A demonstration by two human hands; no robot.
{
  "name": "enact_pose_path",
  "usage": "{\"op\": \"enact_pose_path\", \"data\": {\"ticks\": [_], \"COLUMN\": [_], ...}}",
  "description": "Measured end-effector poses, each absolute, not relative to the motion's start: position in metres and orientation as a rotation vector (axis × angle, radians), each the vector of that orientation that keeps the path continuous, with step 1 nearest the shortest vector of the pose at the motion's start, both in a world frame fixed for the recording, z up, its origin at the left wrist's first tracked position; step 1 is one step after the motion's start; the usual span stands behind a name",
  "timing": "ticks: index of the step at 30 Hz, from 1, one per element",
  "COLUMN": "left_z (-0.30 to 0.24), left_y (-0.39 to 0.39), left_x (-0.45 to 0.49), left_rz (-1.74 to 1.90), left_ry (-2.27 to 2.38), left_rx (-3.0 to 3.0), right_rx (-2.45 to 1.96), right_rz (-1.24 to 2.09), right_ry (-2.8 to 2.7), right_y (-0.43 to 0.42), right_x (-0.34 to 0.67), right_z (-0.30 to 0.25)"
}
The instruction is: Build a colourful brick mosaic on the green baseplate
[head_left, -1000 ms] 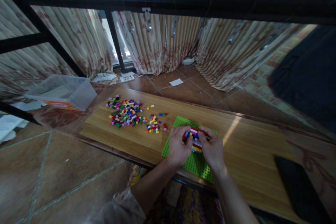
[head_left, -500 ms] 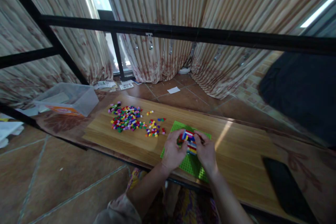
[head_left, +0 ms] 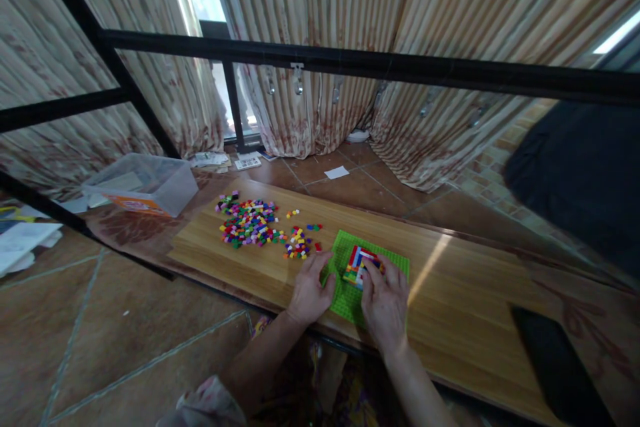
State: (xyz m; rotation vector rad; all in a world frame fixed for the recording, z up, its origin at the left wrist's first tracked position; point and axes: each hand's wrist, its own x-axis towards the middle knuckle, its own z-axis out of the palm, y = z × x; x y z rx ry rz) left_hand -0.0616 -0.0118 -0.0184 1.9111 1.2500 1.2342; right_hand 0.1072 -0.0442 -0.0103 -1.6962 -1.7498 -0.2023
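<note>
A small multicoloured structure of toy building bricks [head_left: 353, 269] sits over the green studded baseplate [head_left: 345, 303]. My right hand [head_left: 386, 300] is closed on its right side, thumb and fingers covering part of it. Whether the bricks are pressed onto the plate cannot be made out. My left hand [head_left: 310, 290] is apart from the structure, at the baseplate's left edge. Its fingers are spread, curved, and hold nothing visible. Beyond it, a small cluster of loose bricks [head_left: 299, 243] lies on the wooden board.
A larger pile of loose bricks [head_left: 250, 221] covers the board's left part. A clear plastic box [head_left: 173, 190] with an orange label stands further left. The wooden board [head_left: 465, 293] has a dark flat object [head_left: 555, 360] at its right end. A black metal rail [head_left: 350, 59] crosses behind.
My left hand has let go of the brick structure and moved left. The structure now shows more of its top, with only my right hand on it. The view has shifted slightly.
</note>
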Motion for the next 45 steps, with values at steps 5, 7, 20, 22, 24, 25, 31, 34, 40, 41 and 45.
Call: {"op": "enact_pose_path", "data": {"ticks": [5, 7, 20, 22, 24, 25, 31, 34, 40, 41, 45], "left_z": [-0.019, -0.019, -0.024, -0.026, -0.028, -0.028, -0.027, -0.027, -0.031, -0.032, -0.031], "left_y": [-0.010, -0.009, -0.010, -0.010, -0.009, -0.009, -0.010, -0.010, -0.009, -0.008, -0.007], "left_x": [-0.060, -0.060, -0.060, -0.060, -0.060, -0.060, -0.060, -0.060, -0.058, -0.057, -0.057], "left_rz": [1.267, 1.275, 1.229, 1.221, 1.210, 1.205, 1.152, 1.113, 1.090, 1.074, 1.042], "left_ry": [1.246, 1.244, 1.280, 1.279, 1.280, 1.280, 1.277, 1.301, 1.362, 1.369, 1.380], "left_rx": [1.828, 1.814, 1.854, 1.870, 1.886, 1.895, 1.990, 2.041, 2.055, 2.053, 2.050], "right_rx": [-1.716, -1.716, -1.730, -1.740, -1.767, -1.780, -1.824, -1.806, -1.663, -1.658, -1.707], "right_rz": [-0.210, -0.209, -0.237, -0.248, -0.266, -0.276, -0.327, -0.299, -0.154, -0.130, 0.062], "right_ry": [-1.754, -1.751, -1.748, -1.764, -1.783, -1.794, -1.900, -1.918, -1.722, -1.674, -1.533], "right_y": [-0.043, -0.044, -0.046, -0.045, -0.045, -0.045, -0.047, -0.046, -0.056, -0.062, -0.099], "right_x": [0.107, 0.106, 0.097, 0.097, 0.097, 0.097, 0.096, 0.098, 0.109, 0.110, 0.105], "right_z": [-0.014, -0.014, -0.014, -0.013, -0.012, -0.011, -0.003, -0.005, -0.013, -0.014, -0.017]}}
